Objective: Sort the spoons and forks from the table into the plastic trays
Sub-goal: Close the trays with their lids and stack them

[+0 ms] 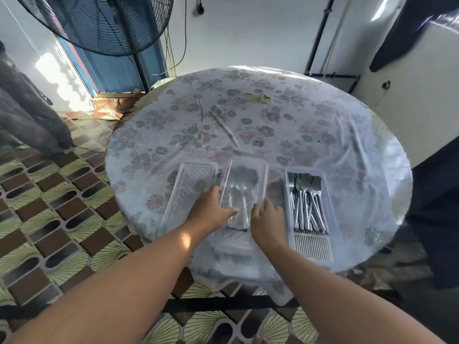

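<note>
A clear plastic tray lies in the middle near the table's front, with blurred metal spoons inside. My left hand holds its left side, fingers reaching over the rim. My right hand grips its right edge. To the right, a white tray holds several forks, tines pointing away from me. A clear, seemingly empty plastic tray or lid lies to the left. A flat clear plastic piece lies under the middle tray toward me.
The round table wears a floral cloth under clear plastic, with a torn patch at the back. A large standing fan is at the back left. Dark fabric hangs at the right. Patterned floor tiles lie below.
</note>
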A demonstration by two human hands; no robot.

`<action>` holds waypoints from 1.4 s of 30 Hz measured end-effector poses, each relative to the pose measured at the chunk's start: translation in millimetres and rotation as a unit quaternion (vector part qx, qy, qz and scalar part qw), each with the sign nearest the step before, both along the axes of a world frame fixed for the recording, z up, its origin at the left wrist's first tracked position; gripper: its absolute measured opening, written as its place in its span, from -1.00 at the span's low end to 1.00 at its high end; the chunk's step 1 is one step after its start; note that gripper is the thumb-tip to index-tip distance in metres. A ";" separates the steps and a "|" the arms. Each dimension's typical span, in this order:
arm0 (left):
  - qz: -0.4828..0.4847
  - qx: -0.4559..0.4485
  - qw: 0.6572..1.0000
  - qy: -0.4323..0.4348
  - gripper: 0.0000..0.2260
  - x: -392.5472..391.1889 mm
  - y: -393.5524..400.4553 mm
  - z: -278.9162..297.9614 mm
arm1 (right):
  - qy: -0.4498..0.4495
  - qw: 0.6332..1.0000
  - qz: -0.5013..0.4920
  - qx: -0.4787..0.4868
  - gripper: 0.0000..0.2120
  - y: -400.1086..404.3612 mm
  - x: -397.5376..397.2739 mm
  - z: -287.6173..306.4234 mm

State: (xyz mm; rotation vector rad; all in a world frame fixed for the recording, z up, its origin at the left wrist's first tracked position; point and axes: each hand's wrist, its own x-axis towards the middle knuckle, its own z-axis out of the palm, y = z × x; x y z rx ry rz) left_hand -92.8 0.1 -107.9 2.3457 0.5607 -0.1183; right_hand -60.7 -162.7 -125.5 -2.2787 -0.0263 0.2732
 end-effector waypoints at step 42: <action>-0.215 0.189 0.943 0.168 0.19 60.3 19.0 28.0 | -0.118 0.918 0.297 -0.234 -0.47 59.9 104.2 15.6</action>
